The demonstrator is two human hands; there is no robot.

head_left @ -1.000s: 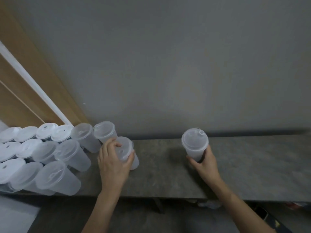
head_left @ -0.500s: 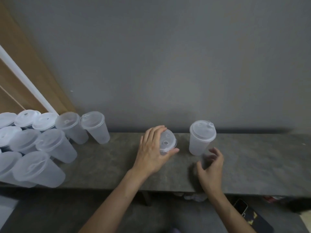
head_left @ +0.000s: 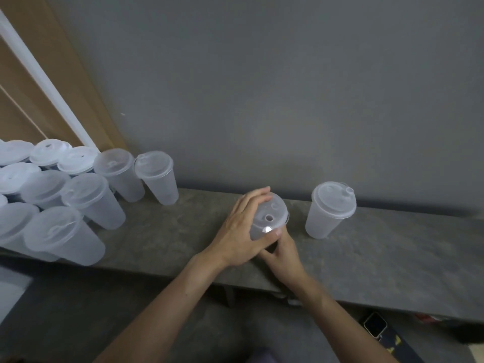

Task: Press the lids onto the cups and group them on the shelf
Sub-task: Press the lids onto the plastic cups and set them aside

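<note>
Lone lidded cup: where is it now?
Head view, right of centre: the lone cup stands upright on the shelf, just right of the held cup.

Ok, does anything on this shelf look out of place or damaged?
Nothing spilled or damaged. One lidded cup stands alone at the right, apart from the group of cups at the left. The held cup looks fine.

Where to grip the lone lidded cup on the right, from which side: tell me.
Grip the lone cup round its upper wall, under the lid, coming from the front. It stands upright, tapers downward, and the grey wall is close behind.
</note>
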